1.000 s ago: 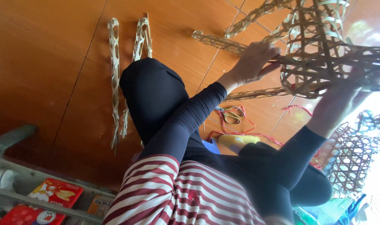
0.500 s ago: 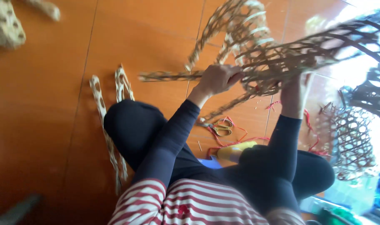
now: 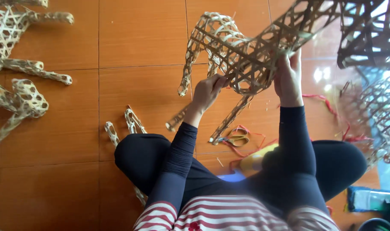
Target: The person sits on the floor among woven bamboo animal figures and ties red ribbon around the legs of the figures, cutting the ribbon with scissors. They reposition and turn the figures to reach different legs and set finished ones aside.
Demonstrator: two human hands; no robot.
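Held up in the upper centre of the frame: a pale openwork figure of woven bamboo strips [image 3: 246,55], lattice of hexagonal holes, lifted clear of the orange-brown tiled floor [image 3: 143,38]. Long axis slanted from centre left up toward the upper right corner. Narrow woven legs hanging down toward the lower left, tips near the middle of the frame, one curved limb arching at the upper left end. Upper right end cut off by the frame edge and lost in glare.

Left hand [image 3: 207,90], centre of frame: fingers curled together and pinched on the lower edge of the weave. Right hand [image 3: 288,79], just right of it: fingers closed on the lattice from below, thumb side pressed against the strips; fingertips hidden inside the weave.

Below the hands, on the floor between the knees: small scissors with yellow handles [image 3: 235,139] among loose red cord [image 3: 250,147]. Lower left of centre, two thin woven bamboo legs [image 3: 133,124] lying flat, partly covered by a dark-clad knee. Upper left corner: more woven bamboo pieces [image 3: 15,51], cut off by the edge. Far right: a dark, blurred woven basket-like form [image 3: 370,38], possibly a second figure, hard to make out against the bright light.
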